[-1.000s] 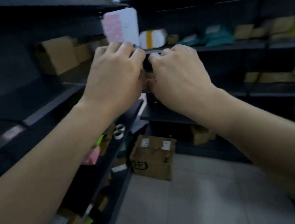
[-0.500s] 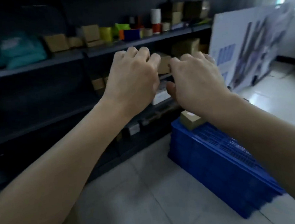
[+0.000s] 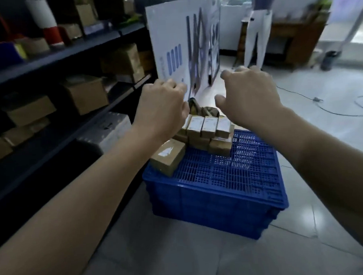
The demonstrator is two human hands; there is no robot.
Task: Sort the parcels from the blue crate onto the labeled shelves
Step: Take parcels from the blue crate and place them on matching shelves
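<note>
Parcels (image 3: 208,125) sit in a row on the blue crate (image 3: 213,200), long axis 9-to-3, at 6 o'clock just below your hands. Right hand (image 3: 249,97) loosely curled, empty, marginally nearer. Left hand (image 3: 163,108) curled under; possibly empty, palm hidden.

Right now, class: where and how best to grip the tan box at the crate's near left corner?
From above with the left hand, probably: span the tan box across its exposed side faces. It lies flat, label up, at the crate's edge.
</note>
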